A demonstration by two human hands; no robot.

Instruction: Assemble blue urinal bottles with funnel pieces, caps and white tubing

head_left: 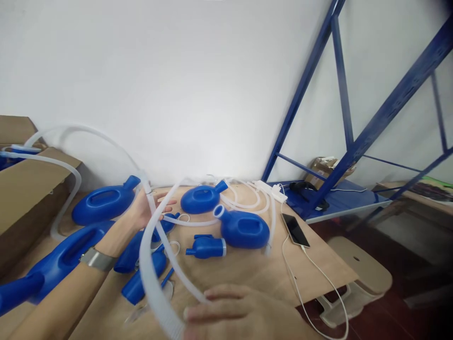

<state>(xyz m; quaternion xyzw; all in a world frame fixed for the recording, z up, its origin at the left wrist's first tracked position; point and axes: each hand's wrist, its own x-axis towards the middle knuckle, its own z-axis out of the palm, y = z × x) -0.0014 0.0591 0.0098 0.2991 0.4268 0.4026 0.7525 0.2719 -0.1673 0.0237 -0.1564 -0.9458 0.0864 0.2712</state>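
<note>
My left hand [143, 208] is at centre left, fingers stretched out to the right, with a white corrugated tube [151, 198] crossing in front of its palm. Low in the picture, my blurred right hand [237, 311] has its fingers bent over lengths of white tube [155, 293]; the exact grip is partly hidden. Beneath my left forearm lies a large blue bottle [76, 250], and another blue bottle [104, 204] lies behind it. A small blue bottle [206, 247] is between the hands, beside a blue bottle with an open neck [246, 230]. One more blue bottle [200, 199] lies behind.
An open cardboard box [35, 189] stands at the left, with tubes running from it. Coiled tube [253, 206], a white power strip [271, 191] and a phone [295, 230] on a cable lie on the wooden table [262, 278]. A blue metal frame [307, 80] and a stool [361, 264] are at right.
</note>
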